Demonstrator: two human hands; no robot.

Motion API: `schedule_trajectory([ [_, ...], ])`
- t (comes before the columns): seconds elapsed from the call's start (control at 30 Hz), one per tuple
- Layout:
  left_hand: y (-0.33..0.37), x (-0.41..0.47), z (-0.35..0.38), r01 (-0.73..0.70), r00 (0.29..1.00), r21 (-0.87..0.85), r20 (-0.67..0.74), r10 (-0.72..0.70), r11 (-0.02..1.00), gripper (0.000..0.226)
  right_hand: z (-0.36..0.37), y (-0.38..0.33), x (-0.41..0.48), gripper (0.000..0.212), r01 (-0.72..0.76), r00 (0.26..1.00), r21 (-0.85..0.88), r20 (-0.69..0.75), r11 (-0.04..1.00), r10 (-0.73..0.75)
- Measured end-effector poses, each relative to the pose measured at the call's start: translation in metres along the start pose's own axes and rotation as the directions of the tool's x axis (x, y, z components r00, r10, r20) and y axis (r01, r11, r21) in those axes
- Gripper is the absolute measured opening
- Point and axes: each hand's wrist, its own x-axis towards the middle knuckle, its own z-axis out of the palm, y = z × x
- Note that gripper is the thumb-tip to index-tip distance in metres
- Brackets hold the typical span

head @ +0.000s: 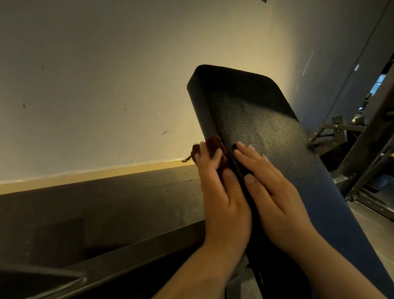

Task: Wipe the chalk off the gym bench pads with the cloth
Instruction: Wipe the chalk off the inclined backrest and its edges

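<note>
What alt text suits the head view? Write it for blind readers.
The left hand presses a red cloth against the side of a black bench pad while the right hand rests flat on its top. A pale wall stands behind.

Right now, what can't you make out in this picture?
Head view:
- Most of the cloth: covered by the left hand.
- Any chalk on the pad: the light is too dim to tell.
- The pad's near end: runs out of frame at the lower right.
</note>
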Motion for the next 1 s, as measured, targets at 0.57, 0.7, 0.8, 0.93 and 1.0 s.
schedule_trajectory([
  [0.57, 0.009, 0.027, -0.009, 0.096, 0.994, -0.028, 0.062, -0.094, 0.995, 0.044, 0.001, 0.001, -0.001, 0.043, -0.038, 0.997, 0.078, -0.061, 0.996, 0.043],
  [0.7, 0.000, -0.067, -0.017, 0.034, 0.987, 0.038, 0.159, -0.040, 0.999, 0.055, 0.001, 0.000, -0.001, 0.040, -0.071, 0.994, 0.119, -0.079, 0.990, 0.081],
  [0.8, -0.001, -0.099, -0.019, 0.020, 0.977, 0.134, 0.208, -0.048, 0.991, 0.060, 0.002, -0.001, -0.002, 0.040, -0.077, 0.993, 0.083, -0.083, 0.994, 0.084],
  [0.93, -0.002, -0.046, -0.022, -0.010, 0.981, 0.074, 0.195, -0.004, 0.997, 0.061, 0.002, -0.005, -0.006, 0.044, -0.086, 0.994, 0.042, -0.058, 0.995, 0.088],
  [1.0, 0.003, -0.014, -0.022, 0.068, 0.979, 0.010, 0.191, -0.069, 0.998, 0.061, 0.002, -0.008, -0.015, 0.048, -0.110, 0.994, 0.028, -0.018, 0.994, 0.111],
])
